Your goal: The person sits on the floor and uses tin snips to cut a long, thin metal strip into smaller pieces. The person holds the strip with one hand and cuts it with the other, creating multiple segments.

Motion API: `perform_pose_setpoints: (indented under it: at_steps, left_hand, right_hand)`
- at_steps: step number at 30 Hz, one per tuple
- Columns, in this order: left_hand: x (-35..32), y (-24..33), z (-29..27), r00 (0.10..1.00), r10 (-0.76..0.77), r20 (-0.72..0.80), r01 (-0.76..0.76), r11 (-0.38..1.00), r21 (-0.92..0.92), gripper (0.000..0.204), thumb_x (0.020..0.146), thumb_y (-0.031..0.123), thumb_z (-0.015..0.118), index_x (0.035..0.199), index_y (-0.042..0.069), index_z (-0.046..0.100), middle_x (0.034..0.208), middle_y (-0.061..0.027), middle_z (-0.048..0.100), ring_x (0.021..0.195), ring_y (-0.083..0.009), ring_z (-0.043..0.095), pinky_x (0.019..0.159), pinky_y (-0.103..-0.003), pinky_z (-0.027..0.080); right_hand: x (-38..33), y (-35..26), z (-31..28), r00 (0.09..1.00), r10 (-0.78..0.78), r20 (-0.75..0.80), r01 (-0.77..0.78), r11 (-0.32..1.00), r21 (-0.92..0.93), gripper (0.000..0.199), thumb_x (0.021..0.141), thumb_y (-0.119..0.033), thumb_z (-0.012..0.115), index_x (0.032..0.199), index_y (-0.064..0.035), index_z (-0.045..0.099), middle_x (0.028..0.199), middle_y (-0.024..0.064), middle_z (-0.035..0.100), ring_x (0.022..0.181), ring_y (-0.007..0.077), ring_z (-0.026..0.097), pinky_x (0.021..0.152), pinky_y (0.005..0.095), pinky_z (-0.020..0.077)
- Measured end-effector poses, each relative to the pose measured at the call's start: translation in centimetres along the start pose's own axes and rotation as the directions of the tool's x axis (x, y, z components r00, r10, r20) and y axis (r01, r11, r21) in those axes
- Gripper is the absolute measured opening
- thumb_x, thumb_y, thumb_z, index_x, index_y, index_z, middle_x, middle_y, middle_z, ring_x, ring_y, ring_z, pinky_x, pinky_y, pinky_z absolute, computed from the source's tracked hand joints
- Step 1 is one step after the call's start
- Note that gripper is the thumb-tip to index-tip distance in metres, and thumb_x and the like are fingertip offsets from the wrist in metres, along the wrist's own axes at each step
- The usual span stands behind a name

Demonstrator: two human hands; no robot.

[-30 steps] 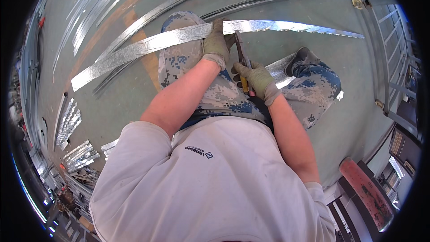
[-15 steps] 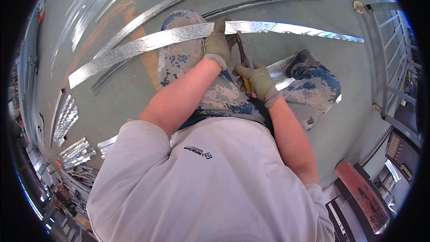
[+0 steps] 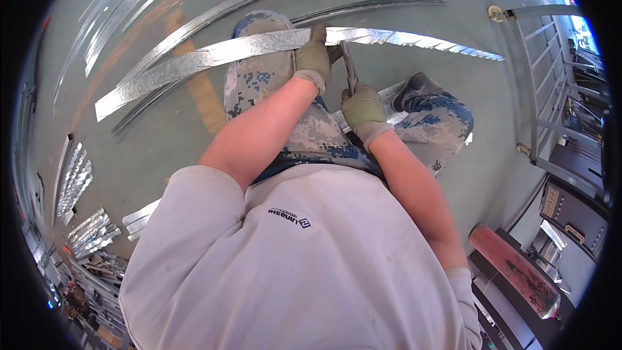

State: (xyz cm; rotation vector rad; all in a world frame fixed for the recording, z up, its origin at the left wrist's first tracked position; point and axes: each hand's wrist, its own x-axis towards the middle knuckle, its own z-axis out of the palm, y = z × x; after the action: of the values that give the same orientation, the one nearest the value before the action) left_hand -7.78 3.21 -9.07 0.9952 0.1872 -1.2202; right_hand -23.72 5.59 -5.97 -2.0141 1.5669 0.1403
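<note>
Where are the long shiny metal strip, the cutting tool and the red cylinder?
long shiny galvanized metal strip (image 3: 194, 61): head view, flat face left of knee.
metal cutting snips (image 3: 350, 68): head view, blades.
red cylinder (image 3: 515, 272): head view, side.

The long strip (image 3: 214, 58) across the knee is thin galvanised sheet metal, bright and spangled with a mottled grey sheen; past the cutting point its edge looks jagged. The snips (image 3: 350, 71) have dull grey metal blades. Both the left hand (image 3: 313, 57) and the right hand (image 3: 364, 109) wear olive-drab knitted cloth gloves, matt and grubby. The trousers (image 3: 272, 91) are camouflage cloth, blotched with pale dusty stains. The shirt (image 3: 291, 253) is soft matt off-white cloth. The floor (image 3: 162, 149) is smooth grey-green, slightly glossy. More shiny metal profiles (image 3: 123, 6) lie on it.
</note>
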Motion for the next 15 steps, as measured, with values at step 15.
perform_pose_setpoints:
  at_steps: [15]
  left_hand:
    - [-3.5, -3.0, 2.8, 0.901, -0.433, -0.029, 0.404, 0.812, 0.422, 0.034, 0.105, 0.030, 0.081, 0.115, -0.002, 0.078, 0.097, -0.0109, 0.074, 0.075, -0.0227, 0.066, 0.071, -0.041, 0.056]
  right_hand:
    - [0.9, 1.1, 1.7, 0.992, -0.120, 0.047, 0.126, 0.979, -0.158, 0.049, 0.107, -0.035, 0.061, 0.146, -0.0060, 0.070, 0.145, 0.0289, 0.070, 0.139, 0.0444, 0.065, 0.112, 0.0562, 0.0559]
